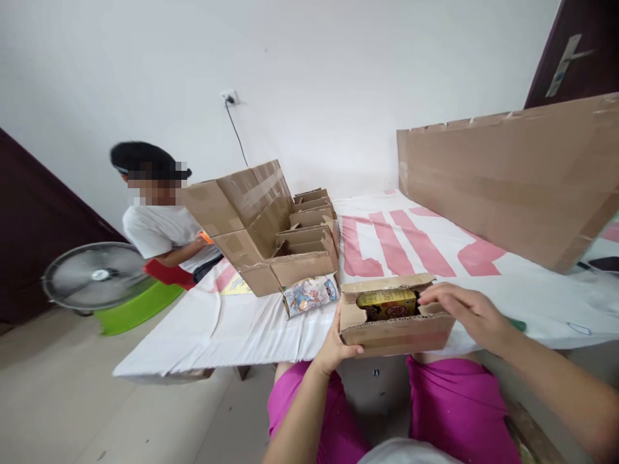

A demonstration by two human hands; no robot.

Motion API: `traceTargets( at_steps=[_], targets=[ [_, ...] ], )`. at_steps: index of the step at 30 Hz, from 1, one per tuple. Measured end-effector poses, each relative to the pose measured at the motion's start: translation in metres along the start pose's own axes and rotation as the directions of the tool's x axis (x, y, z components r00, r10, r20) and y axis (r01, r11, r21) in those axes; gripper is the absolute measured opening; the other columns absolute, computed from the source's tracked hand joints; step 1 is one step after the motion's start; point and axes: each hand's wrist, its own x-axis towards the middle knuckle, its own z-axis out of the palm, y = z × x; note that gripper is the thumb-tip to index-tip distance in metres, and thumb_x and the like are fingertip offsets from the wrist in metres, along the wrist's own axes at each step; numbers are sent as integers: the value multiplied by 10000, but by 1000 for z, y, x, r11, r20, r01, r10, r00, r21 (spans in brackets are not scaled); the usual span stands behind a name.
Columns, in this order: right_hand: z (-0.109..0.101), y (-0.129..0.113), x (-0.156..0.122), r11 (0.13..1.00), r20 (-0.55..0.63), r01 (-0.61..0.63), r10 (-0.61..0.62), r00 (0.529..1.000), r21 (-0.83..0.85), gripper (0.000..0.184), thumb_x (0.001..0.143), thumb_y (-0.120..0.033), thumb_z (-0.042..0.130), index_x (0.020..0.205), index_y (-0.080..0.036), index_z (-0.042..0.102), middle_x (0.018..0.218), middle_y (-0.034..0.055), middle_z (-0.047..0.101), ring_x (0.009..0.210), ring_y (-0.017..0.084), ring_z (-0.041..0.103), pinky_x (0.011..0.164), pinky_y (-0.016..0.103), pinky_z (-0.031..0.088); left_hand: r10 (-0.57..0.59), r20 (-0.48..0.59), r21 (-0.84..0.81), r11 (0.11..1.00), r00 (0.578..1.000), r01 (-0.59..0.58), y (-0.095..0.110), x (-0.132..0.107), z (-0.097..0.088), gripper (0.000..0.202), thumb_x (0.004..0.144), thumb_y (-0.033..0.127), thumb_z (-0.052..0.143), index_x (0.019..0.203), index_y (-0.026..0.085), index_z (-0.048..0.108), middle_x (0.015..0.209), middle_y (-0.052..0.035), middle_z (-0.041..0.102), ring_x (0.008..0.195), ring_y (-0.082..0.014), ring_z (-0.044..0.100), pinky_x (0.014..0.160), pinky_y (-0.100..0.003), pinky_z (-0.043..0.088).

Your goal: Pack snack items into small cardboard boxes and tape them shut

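A small open-topped cardboard box [399,335] stands at the table's near edge, in front of my lap. Inside it sits a yellow and black printed packet [389,304], partly hidden by the cut cardboard edges. My left hand [333,345] is wrapped round the box's left end, with the thumb on its near face. Over the right end reaches my right hand [457,306], fingers stretched out and touching the top edge beside the packet. A shiny printed snack bag [311,294] lies just left of the box, against a larger cardboard divider box [304,264].
A tall cardboard panel [507,180] stands at the right of the white-covered table [232,341]. At left, behind another cardboard panel [242,212], sits a person [159,235] holding something orange. A fan [99,277] and green basin [140,309] are on the floor.
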Motion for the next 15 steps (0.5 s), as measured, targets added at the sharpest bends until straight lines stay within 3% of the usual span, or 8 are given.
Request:
traceTargets(
  at_steps=[2, 5, 7, 9, 12, 15],
  targets=[
    [0, -12, 16, 999, 224, -45, 48, 973, -20, 484, 930, -542, 377, 1045, -212, 711, 1087, 95, 700, 1041, 257, 625, 945, 398, 477, 31, 9, -7, 999, 999, -31, 0, 1, 0, 1125, 401, 505, 900, 1369, 149, 449, 1303, -168, 568, 1299, -387, 436, 1098, -507, 325],
    [-11, -24, 27, 997, 496, -40, 66, 866, -63, 525, 929, -573, 353, 1164, -243, 687, 1227, 73, 658, 1176, 263, 576, 1048, 433, 415, 47, 20, -13, 999, 999, -47, -1, 1, -1, 1135, 404, 517, 895, 1381, 161, 439, 1329, -164, 551, 1304, -388, 431, 1101, -498, 326],
    [-19, -29, 31, 994, 618, -14, 78, 783, -107, 513, 928, -573, 361, 1206, -269, 667, 1289, 50, 626, 1244, 254, 531, 1096, 421, 370, 52, 13, -10, 999, 999, -52, -4, 0, -3, 1161, 392, 494, 906, 1397, 176, 420, 1370, -160, 519, 1312, -387, 420, 1109, -490, 318],
    [-22, -34, 34, 988, 667, -7, 108, 737, -151, 510, 940, -566, 331, 1210, -289, 663, 1279, 31, 634, 1235, 238, 544, 1086, 394, 389, 46, 15, -20, 999, 999, -46, -7, 0, -4, 1177, 392, 468, 914, 1413, 188, 399, 1382, -157, 509, 1311, -382, 425, 1112, -488, 313],
    [-15, -35, 45, 981, 624, 23, 105, 775, -194, 533, 966, -535, 247, 1201, -294, 661, 1232, 18, 659, 1169, 213, 593, 1024, 363, 454, 17, 43, -40, 999, 999, -15, -12, 0, -6, 1133, 416, 467, 908, 1396, 171, 424, 1283, -154, 581, 1283, -378, 457, 1104, -503, 316],
    [-1, -28, 61, 929, 553, 178, 34, 833, -325, 478, 961, -463, 306, 1229, -237, 630, 1253, 68, 638, 1157, 237, 582, 1007, 409, 449, 14, 53, -27, 1000, 998, -13, -13, 1, -6, 1088, 423, 468, 906, 1365, 151, 464, 1202, -150, 621, 1271, -378, 468, 1110, -515, 300]
  ],
)
